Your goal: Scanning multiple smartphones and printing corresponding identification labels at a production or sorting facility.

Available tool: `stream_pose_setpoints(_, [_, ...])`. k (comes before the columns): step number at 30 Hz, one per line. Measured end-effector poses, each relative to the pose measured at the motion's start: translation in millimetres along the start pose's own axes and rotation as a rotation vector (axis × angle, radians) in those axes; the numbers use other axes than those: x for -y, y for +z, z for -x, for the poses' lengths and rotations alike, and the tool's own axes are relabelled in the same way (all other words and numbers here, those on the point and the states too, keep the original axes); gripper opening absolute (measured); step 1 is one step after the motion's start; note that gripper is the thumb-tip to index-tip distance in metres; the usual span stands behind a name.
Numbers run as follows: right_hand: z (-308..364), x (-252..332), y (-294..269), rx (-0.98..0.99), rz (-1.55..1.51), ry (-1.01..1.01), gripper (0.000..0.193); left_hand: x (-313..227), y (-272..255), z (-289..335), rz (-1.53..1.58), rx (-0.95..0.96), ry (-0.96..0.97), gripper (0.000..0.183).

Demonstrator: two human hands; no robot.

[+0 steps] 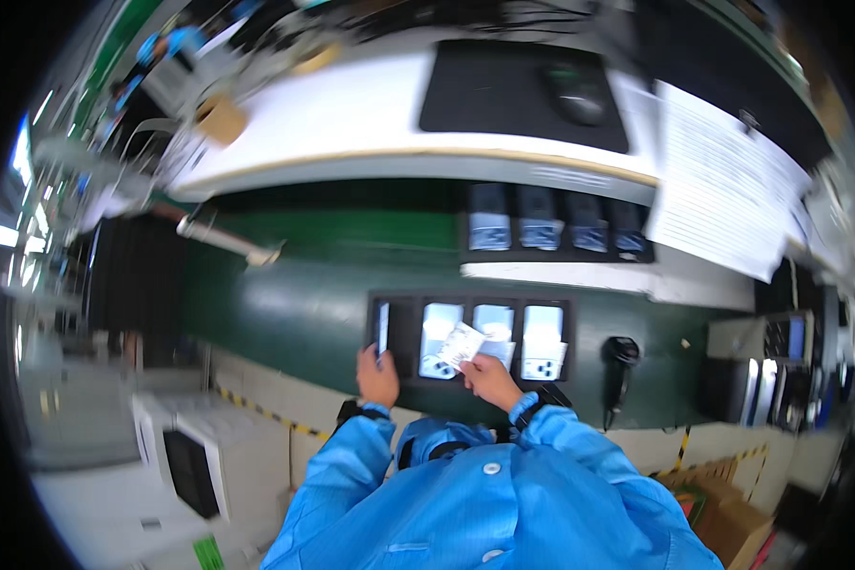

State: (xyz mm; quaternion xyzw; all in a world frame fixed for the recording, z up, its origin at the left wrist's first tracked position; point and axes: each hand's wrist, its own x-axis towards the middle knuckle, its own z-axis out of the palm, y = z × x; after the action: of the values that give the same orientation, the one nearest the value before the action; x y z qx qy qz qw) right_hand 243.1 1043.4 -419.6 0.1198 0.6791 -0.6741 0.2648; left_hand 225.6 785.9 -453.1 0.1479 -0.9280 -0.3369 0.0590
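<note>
A black compartment tray (410, 332) lies on the green bench in front of me, with shiny, pale phone-like devices (542, 332) in its slots. At its left end, a slim device (383, 325) is tipped up on its edge, and the fingers of my left hand (378, 382) are closed around its near end. My right hand (491, 382) pinches a small white printed slip (461, 346) above the middle of the tray. The slip partly covers the devices below it. Print on it is too blurred to make out.
Behind stands a second black tray (560, 255) with similar devices, beneath a white shelf (351, 114) holding a mouse pad (484, 90) and mouse (579, 100). Paper sheets (722, 180) hang at right. A black handheld scanner (620, 366) lies right of the near tray.
</note>
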Motion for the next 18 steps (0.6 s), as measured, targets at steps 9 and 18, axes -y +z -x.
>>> stream_pose_setpoints(9, [-74.3,25.5,119.7,0.396,0.413,0.153,0.031,-9.7,-31.5,10.5,0.023,0.116,-0.142,0.051])
stream_pose_setpoints(18, [29.4,-46.7,-77.9,-1.307,0.608,0.375,0.055,2.8,-30.3,-4.0,0.037,0.046,-0.149,0.059])
